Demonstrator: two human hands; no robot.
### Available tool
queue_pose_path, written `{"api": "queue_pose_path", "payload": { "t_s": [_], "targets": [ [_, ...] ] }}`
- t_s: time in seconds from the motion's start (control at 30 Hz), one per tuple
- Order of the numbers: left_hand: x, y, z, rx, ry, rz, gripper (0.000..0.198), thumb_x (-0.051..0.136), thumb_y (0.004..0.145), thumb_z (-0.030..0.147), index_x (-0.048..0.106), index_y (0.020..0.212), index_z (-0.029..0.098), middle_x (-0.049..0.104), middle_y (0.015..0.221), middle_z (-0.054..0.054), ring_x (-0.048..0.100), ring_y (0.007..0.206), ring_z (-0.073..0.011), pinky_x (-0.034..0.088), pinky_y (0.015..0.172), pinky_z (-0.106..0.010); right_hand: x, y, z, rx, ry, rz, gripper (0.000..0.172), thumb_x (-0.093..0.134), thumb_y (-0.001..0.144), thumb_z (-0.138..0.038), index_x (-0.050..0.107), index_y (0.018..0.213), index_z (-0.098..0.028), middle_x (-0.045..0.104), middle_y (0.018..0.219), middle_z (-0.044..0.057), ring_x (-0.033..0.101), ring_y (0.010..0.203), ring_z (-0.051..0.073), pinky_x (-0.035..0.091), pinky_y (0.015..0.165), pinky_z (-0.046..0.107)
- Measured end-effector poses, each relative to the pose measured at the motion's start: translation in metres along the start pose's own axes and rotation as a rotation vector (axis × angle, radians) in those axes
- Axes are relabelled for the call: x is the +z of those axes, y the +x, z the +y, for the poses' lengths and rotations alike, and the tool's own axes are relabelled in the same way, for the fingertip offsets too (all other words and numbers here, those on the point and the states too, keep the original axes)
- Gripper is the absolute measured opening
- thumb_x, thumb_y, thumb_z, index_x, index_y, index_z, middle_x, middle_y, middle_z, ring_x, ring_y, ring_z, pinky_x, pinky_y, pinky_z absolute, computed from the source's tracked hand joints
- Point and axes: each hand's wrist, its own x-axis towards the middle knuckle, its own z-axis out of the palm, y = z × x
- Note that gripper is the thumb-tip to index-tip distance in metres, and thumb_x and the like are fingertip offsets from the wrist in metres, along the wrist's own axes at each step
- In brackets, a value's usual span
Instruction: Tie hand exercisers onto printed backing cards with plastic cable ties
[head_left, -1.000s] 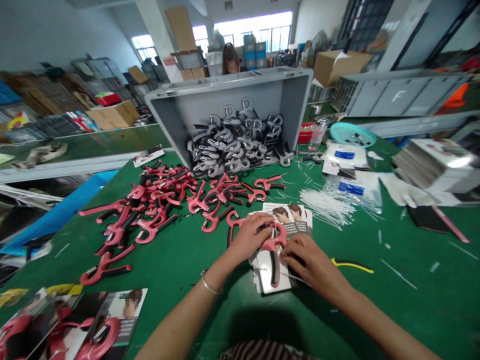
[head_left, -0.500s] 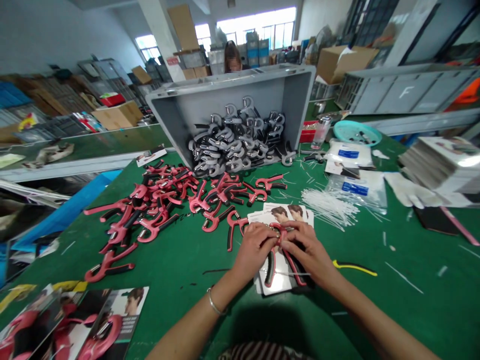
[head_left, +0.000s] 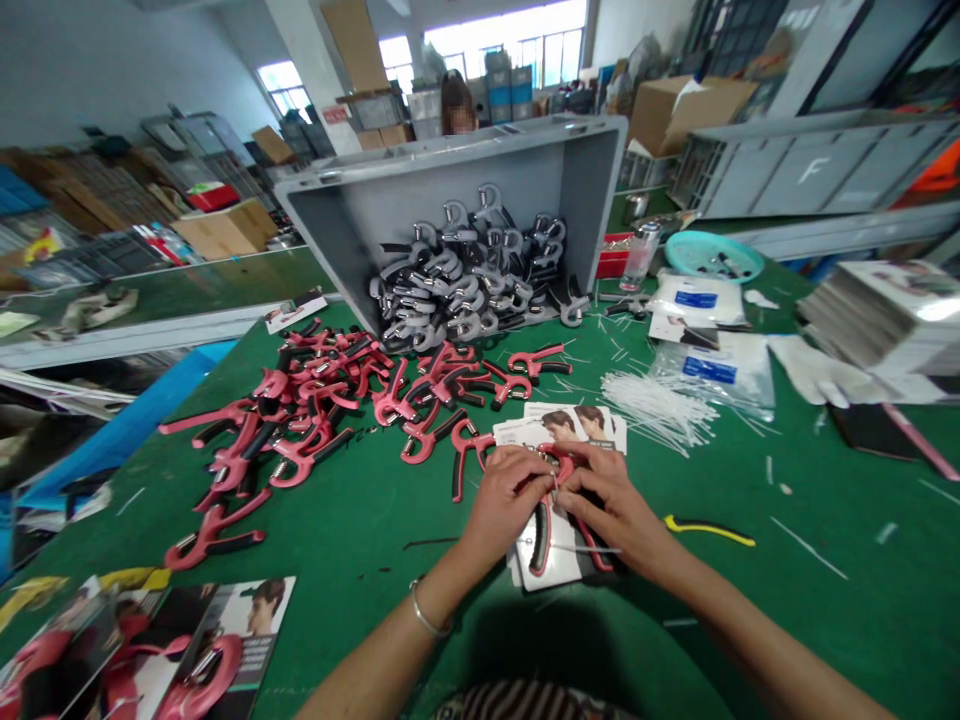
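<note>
A pink hand grip strengthener [head_left: 541,540] with black padded handles lies on a small stack of printed cards [head_left: 561,570], its handles pointing toward me. My left hand [head_left: 510,500] is closed at its upper left, thumb and forefinger pinched together. From the other side my right hand [head_left: 604,490] pinches at the same spot. A thin white cable tie [head_left: 556,484] shows between the fingertips of both hands. Another pale tie [head_left: 581,547] stretches across the handles. My fingers cover part of the strengthener's spring end.
Pink grip strengtheners [head_left: 322,390] are heaped at left; grey ones fill a tipped grey crate [head_left: 450,160]. Loose white cable ties [head_left: 660,412] lie at right, near yellow-handled cutters [head_left: 709,530] and a card stack [head_left: 877,320]. Carded strengtheners [head_left: 202,660] sit front left. A person is behind the crate.
My fingertips have shifted slightly toward me on the strengthener, and the thin white tie between them now shows. The whole view has tilted a little.
</note>
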Motion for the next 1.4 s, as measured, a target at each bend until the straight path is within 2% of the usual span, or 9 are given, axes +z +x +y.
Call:
{"api": "queue_pose_path", "payload": {
  "t_s": [0.47, 0.67, 0.73, 0.87, 0.93, 1.07, 1.2, 1.3, 1.4],
  "targets": [
    [0.000, -0.001, -0.001, 0.045, 0.031, 0.007, 0.012, 0.065, 0.089, 0.016, 0.073, 0.096, 0.022, 0.073, 0.093, -0.003, 0.061, 0.097, -0.0211, 0.041, 0.093, -0.038, 0.002, 0.000, 0.002, -0.027, -0.002, -0.001, 0.013, 0.059, 0.095, -0.031, 0.066, 0.086, -0.025, 0.053, 0.140, 0.005, 0.040, 0.133, 0.027, 0.028, 0.109, 0.049],
    [-0.008, -0.003, 0.003, 0.135, 0.101, -0.121, 0.015, 0.058, 0.094, 0.019, 0.072, 0.098, 0.021, 0.073, 0.100, -0.005, 0.057, 0.103, -0.0227, 0.039, 0.096, -0.040, 0.004, 0.003, 0.002, -0.018, 0.032, 0.046, 0.016, 0.058, 0.096, -0.030, 0.065, 0.083, -0.024, 0.058, 0.133, 0.005, 0.048, 0.125, 0.026, 0.033, 0.104, 0.047],
    [-0.011, -0.003, 0.004, 0.076, 0.030, -0.122, 0.015, 0.058, 0.094, 0.021, 0.072, 0.099, 0.021, 0.072, 0.100, -0.005, 0.058, 0.103, -0.0221, 0.040, 0.097, -0.039, 0.005, 0.004, 0.002, -0.025, 0.018, 0.067, 0.016, 0.057, 0.096, -0.030, 0.065, 0.083, -0.024, 0.060, 0.129, 0.005, 0.049, 0.123, 0.026, 0.033, 0.103, 0.047],
    [-0.014, 0.001, 0.011, -0.129, -0.121, -0.014, 0.010, 0.062, 0.092, 0.024, 0.071, 0.091, 0.020, 0.070, 0.091, -0.004, 0.060, 0.093, -0.0197, 0.044, 0.088, -0.034, 0.009, 0.005, 0.003, -0.050, -0.024, 0.071, 0.012, 0.055, 0.097, -0.025, 0.064, 0.089, -0.025, 0.060, 0.129, 0.004, 0.048, 0.123, 0.025, 0.033, 0.103, 0.047],
    [-0.014, 0.003, 0.017, -0.141, -0.095, 0.033, 0.008, 0.063, 0.090, 0.023, 0.069, 0.085, 0.020, 0.068, 0.086, -0.002, 0.060, 0.089, -0.0192, 0.044, 0.087, -0.034, 0.012, 0.006, 0.004, -0.058, -0.042, 0.090, 0.009, 0.054, 0.097, -0.023, 0.062, 0.098, -0.026, 0.059, 0.130, 0.004, 0.048, 0.124, 0.024, 0.034, 0.104, 0.046],
    [-0.007, -0.009, 0.035, 0.004, 0.008, 0.063, 0.009, 0.059, 0.092, 0.020, 0.065, 0.086, 0.019, 0.068, 0.087, -0.003, 0.058, 0.092, -0.0192, 0.041, 0.089, -0.036, 0.018, 0.007, 0.009, -0.081, -0.100, 0.180, 0.021, 0.054, 0.096, -0.022, 0.057, 0.117, -0.025, 0.058, 0.131, 0.008, 0.048, 0.125, 0.025, 0.034, 0.105, 0.047],
    [0.012, -0.039, 0.039, 0.242, 0.263, -0.045, 0.015, 0.049, 0.094, 0.012, 0.062, 0.089, 0.016, 0.068, 0.090, -0.006, 0.056, 0.091, -0.0208, 0.039, 0.092, -0.040, 0.022, 0.009, 0.011, -0.116, -0.127, 0.187, 0.029, 0.052, 0.096, -0.019, 0.054, 0.125, -0.025, 0.058, 0.131, 0.009, 0.048, 0.126, 0.025, 0.035, 0.105, 0.047],
    [0.023, -0.056, 0.032, 0.336, 0.444, -0.159, 0.019, 0.044, 0.094, 0.011, 0.062, 0.092, 0.014, 0.066, 0.090, -0.008, 0.054, 0.088, -0.0220, 0.040, 0.089, -0.041, 0.023, 0.010, 0.010, -0.101, -0.122, 0.187, 0.021, 0.054, 0.095, -0.018, 0.058, 0.114, -0.024, 0.059, 0.129, 0.008, 0.049, 0.125, 0.025, 0.034, 0.105, 0.046],
    [0.019, -0.060, 0.032, 0.368, 0.496, -0.226, 0.018, 0.045, 0.097, 0.015, 0.063, 0.098, 0.016, 0.068, 0.097, -0.008, 0.056, 0.096, -0.0228, 0.041, 0.092, -0.041, 0.016, 0.008, 0.004, -0.079, -0.110, 0.197, 0.007, 0.056, 0.094, -0.020, 0.061, 0.098, -0.022, 0.060, 0.126, 0.008, 0.050, 0.122, 0.026, 0.035, 0.104, 0.047]
  ]
}}
